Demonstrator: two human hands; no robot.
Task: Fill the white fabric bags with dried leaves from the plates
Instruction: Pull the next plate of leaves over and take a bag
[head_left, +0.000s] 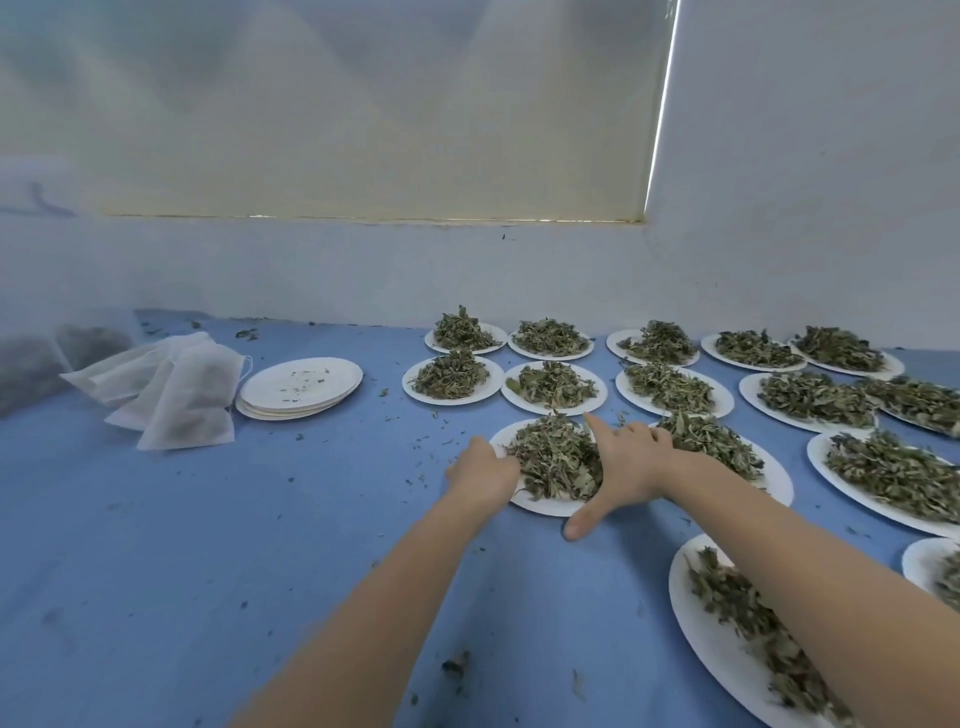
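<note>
Left hand (485, 470) and right hand (628, 462), fingers spread wide, cupping dried leaves (553, 457) on plate (540, 506); white fabric bags (171, 395) well apart

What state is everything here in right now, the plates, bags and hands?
Near plate: heaped with leaves, both hands at it.
Left hand: on the plate's left rim.
Right hand: open, against the leaf pile.
Stacked plates: emptied, crumbs only.
White fabric bags: lying piled.
</note>
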